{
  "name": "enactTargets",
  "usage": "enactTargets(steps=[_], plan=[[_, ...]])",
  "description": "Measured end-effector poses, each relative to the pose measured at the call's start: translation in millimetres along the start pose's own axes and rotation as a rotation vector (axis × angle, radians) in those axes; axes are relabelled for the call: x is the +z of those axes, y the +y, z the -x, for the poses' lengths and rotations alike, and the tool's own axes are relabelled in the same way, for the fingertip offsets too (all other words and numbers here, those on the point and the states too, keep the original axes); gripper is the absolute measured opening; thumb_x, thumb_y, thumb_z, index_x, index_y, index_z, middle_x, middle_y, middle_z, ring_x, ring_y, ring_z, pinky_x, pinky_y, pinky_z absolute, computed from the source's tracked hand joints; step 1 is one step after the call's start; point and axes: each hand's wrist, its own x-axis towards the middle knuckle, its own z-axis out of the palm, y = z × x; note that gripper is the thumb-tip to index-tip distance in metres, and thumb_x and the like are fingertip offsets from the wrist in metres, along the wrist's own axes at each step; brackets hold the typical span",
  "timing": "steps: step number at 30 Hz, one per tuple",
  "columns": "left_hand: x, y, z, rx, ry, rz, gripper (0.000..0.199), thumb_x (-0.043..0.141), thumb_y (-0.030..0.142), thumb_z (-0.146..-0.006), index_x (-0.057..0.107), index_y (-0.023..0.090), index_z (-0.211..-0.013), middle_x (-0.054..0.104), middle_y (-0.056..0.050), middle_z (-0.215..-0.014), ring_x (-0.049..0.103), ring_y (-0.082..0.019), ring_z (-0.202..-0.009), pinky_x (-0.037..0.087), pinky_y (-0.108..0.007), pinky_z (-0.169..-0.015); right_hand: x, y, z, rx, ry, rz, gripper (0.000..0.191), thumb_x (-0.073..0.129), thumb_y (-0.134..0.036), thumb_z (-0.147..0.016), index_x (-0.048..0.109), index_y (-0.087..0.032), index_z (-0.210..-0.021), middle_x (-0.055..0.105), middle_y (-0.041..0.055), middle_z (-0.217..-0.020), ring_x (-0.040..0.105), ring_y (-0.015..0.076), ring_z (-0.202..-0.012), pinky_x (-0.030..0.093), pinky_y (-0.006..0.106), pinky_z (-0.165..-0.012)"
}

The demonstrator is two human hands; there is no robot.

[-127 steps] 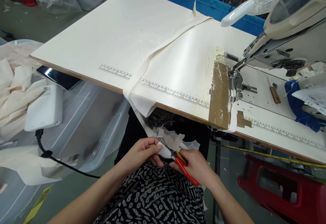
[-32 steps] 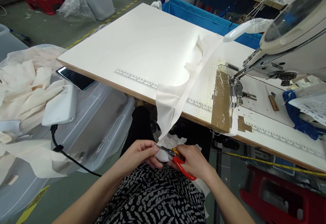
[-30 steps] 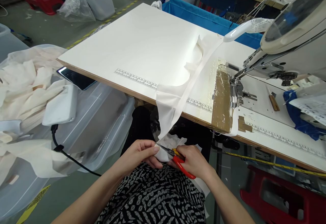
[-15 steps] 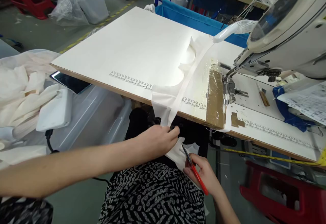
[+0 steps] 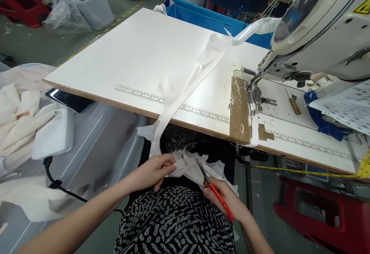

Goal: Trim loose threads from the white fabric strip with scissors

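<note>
My left hand (image 5: 157, 171) is closed on a pale fabric strip (image 5: 185, 94) below the table's front edge. From there the strip runs up over the edge and across the tabletop to a white tube (image 5: 245, 34). My right hand (image 5: 224, 196) grips red-handled scissors (image 5: 215, 190), their dark blades pointing up and to the left. Between both hands, over my lap, lie frilled cut fabric pieces (image 5: 214, 169), and the blade tips are close above them. Fingers hide the part of the strip in my left hand.
A sewing machine (image 5: 315, 49) stands on the right of the white table (image 5: 121, 57), with a wooden-handled tool (image 5: 294, 105) near it. At left, a plastic bin (image 5: 95, 130) carries fabric scraps and a white power adapter (image 5: 53, 134). A red stool (image 5: 347, 215) is at lower right.
My left hand has moved left and down with the strip, which now lies straighter and more diagonally across the table. More fabric shows over my lap. The scissors remain in my right hand.
</note>
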Motion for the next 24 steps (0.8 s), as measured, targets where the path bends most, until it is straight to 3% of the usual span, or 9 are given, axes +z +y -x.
enactTargets(steps=[2, 5, 7, 15, 24], plan=[[7.7, 11.9, 3.3, -0.004, -0.047, 0.460, 0.038, 0.044, 0.052, -0.090, 0.046, 0.015, -0.097, 0.061, 0.000, -0.060, 0.060, -0.012, -0.050, 0.042, -0.017, -0.047, -1.9, -7.3, -5.8, -0.034, -0.040, 0.040, 0.043, 0.043, -0.054, -0.093, 0.038, -0.015, -0.076, 0.036, -0.0022, -0.070, 0.030, 0.0069, -0.066, 0.026, 0.020, -0.061], [11.5, 27.3, 3.5, -0.005, -0.054, 0.714, 0.043, 0.061, 0.050, -0.082, 0.052, 0.012, -0.101, 0.070, -0.010, -0.086, 0.071, -0.019, -0.083, 0.054, -0.021, -0.066, -8.7, -17.2, -13.8, -0.043, -0.061, 0.118, 0.045, 0.044, -0.057, -0.092, 0.039, -0.015, -0.076, 0.037, -0.0020, -0.071, 0.031, 0.0069, -0.067, 0.027, 0.019, -0.060], [11.1, 30.3, 2.1, -0.018, -0.048, 0.743, 0.046, 0.064, 0.050, -0.081, 0.056, 0.010, -0.101, 0.071, -0.014, -0.094, 0.071, -0.021, -0.086, 0.055, -0.020, -0.068, -14.5, -22.3, -17.7, -0.047, -0.090, 0.148, 0.046, 0.045, -0.059, -0.091, 0.040, -0.015, -0.076, 0.037, -0.0022, -0.070, 0.031, 0.0065, -0.066, 0.026, 0.019, -0.059], [11.5, 24.0, 0.0, -0.032, -0.020, 0.786, 0.043, 0.064, 0.051, -0.081, 0.060, 0.009, -0.091, 0.072, -0.012, -0.081, 0.071, -0.019, -0.078, 0.055, -0.020, -0.065, -28.2, -32.5, -25.8, -0.039, -0.243, 0.160, 0.047, 0.052, -0.059, -0.087, 0.040, -0.015, -0.073, 0.036, -0.0032, -0.068, 0.031, 0.0047, -0.060, 0.024, 0.018, -0.053], [14.7, 21.1, -0.3, -0.025, 0.037, 0.790, 0.044, 0.062, 0.054, -0.082, 0.057, 0.010, -0.085, 0.072, -0.013, -0.076, 0.071, -0.018, -0.073, 0.053, -0.019, -0.063, -26.0, -35.5, -29.9, -0.002, -0.198, 0.296, 0.052, 0.053, -0.063, -0.085, 0.039, -0.015, -0.069, 0.034, -0.0035, -0.064, 0.029, 0.0045, -0.057, 0.020, 0.019, -0.050]])
